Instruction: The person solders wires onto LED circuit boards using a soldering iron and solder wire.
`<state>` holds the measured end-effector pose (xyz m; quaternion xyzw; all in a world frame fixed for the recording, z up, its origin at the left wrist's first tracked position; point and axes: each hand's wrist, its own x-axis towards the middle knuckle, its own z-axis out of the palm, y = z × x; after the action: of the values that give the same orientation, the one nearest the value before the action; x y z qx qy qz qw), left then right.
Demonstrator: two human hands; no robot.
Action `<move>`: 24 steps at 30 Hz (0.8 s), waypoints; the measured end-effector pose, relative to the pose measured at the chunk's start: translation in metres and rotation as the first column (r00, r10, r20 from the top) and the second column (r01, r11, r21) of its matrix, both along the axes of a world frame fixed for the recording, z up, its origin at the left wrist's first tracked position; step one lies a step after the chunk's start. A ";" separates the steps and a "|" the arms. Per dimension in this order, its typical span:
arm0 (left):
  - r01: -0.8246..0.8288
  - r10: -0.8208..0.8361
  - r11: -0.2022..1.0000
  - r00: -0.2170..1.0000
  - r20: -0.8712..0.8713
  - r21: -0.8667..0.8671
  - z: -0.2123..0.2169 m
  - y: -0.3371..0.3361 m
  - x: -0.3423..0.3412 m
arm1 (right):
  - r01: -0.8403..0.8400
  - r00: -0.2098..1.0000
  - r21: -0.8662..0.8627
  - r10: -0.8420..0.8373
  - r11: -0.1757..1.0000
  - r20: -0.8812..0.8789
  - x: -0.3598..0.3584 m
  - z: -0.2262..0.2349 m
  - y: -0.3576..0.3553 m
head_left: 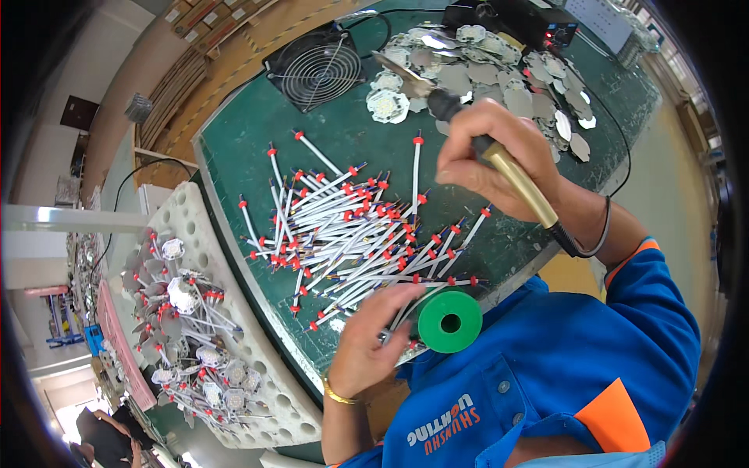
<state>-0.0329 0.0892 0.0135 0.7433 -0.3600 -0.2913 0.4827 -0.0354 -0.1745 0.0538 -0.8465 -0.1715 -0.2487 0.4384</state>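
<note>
My right hand (507, 160) is wrapped round a soldering iron (521, 186) with a gold-coloured handle; its tip end points up and left over a heap of metal plates (488, 70). At the near edge of the table, my left hand (367, 343) is curled beside a green spool (451, 321), thumb and fingers closed together. Whatever lies between those fingers is too small to make out. Just beyond the left hand spreads a loose pile of short white cables (351, 226) with red rings near their ends.
A black fan (316, 72) with a wire guard stands at the far left of the green table (242, 117). Behind the plates sits a black box (538, 27) with a lit display. To the left, a white perforated foam board (269, 390) carries plates with cables attached (187, 300).
</note>
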 end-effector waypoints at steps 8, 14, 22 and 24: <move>-0.130 0.138 0.989 0.983 0.122 -0.071 -0.007 -0.078 0.044 | 0.155 0.987 -0.302 -0.161 0.941 0.006 -0.047 -0.035 -0.041; 0.178 -0.179 0.983 0.861 0.475 0.046 -0.013 -0.130 0.037 | 0.423 0.906 -0.475 -0.377 0.772 0.194 -0.062 -0.046 -0.087; 0.288 -0.312 0.949 0.786 0.533 0.131 -0.022 -0.136 0.046 | 0.562 0.779 -0.417 -0.627 0.714 -0.023 -0.055 -0.066 -0.128; 0.241 -0.266 0.964 0.812 0.520 0.117 -0.024 -0.135 0.046 | 0.478 0.857 -0.475 -0.512 0.739 0.065 -0.045 -0.078 -0.116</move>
<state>0.0128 -0.0461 -0.0100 0.7509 -0.5682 -0.1443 0.3041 -0.0800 -0.2910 -0.0242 -0.9504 0.0193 -0.2764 0.1410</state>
